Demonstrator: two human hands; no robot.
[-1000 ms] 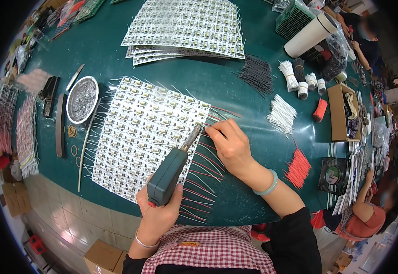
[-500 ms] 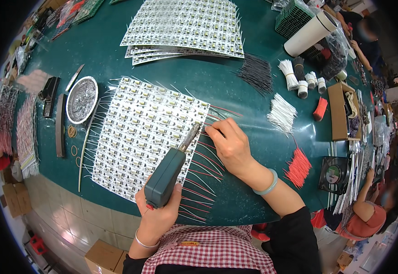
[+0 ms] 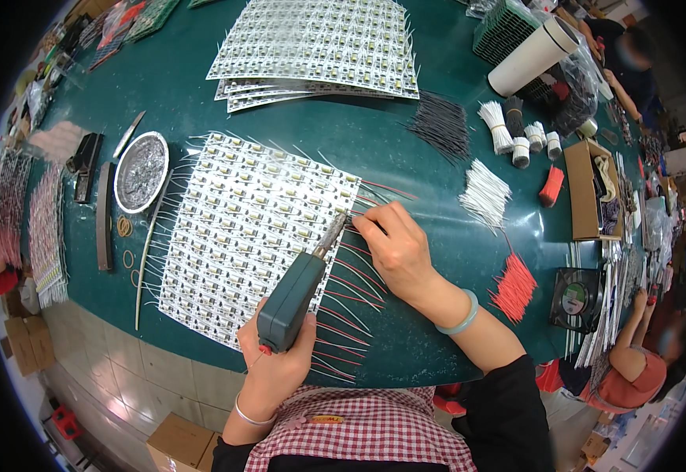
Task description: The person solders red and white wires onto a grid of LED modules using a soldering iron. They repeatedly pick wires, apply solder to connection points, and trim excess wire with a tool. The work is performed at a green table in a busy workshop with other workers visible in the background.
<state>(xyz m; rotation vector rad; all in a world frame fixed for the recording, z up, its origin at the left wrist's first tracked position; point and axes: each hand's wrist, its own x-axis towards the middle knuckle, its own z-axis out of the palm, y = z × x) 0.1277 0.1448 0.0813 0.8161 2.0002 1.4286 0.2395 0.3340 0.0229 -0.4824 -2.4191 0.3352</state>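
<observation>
Green-handled soldering iron, gripped in left hand, long axis tip toward 1 o'clock. Right hand pinches wire at panel edge. Round tin dish at 10 o'clock.

The person wears a red-and-white checked apron over a black top with long sleeves pushed up the forearms. A pale green bangle circles the right wrist; a thin silver bracelet circles the left wrist.
</observation>
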